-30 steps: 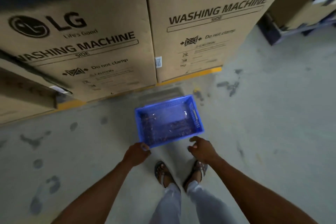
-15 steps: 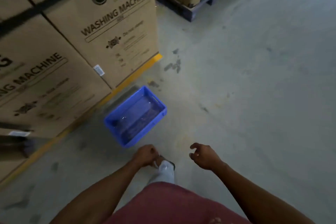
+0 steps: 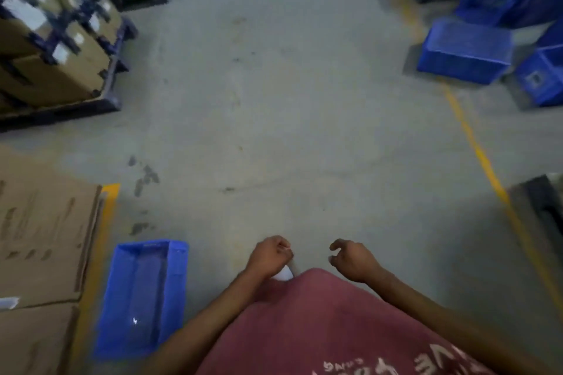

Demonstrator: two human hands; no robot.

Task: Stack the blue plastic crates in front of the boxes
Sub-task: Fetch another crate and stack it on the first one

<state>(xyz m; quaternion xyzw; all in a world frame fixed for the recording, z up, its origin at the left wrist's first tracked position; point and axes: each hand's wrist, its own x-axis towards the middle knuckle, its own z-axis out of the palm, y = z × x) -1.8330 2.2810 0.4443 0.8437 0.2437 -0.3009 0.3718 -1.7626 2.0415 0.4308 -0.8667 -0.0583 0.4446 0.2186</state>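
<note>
Lower left of frame: blue crate (image 3: 143, 298) on floor beside cardboard boxes (image 3: 39, 240). Bottom centre: left hand (image 3: 269, 256) and right hand (image 3: 353, 259), loosely curled, holding nothing. Upper right: more blue crates (image 3: 466, 50).

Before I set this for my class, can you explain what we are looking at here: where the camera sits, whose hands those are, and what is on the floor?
The camera is worn on a person's head and looks forward and down, so there is one view and no machine. The left hand and right hand are bare and loosely curled, and hold nothing. On the concrete floor, an open blue crate sits by the cardboard boxes at the left. More blue crates wait far right, beyond a yellow line. Further boxes on a pallet stand far left. The picture is blurred, so details are uncertain.
</note>
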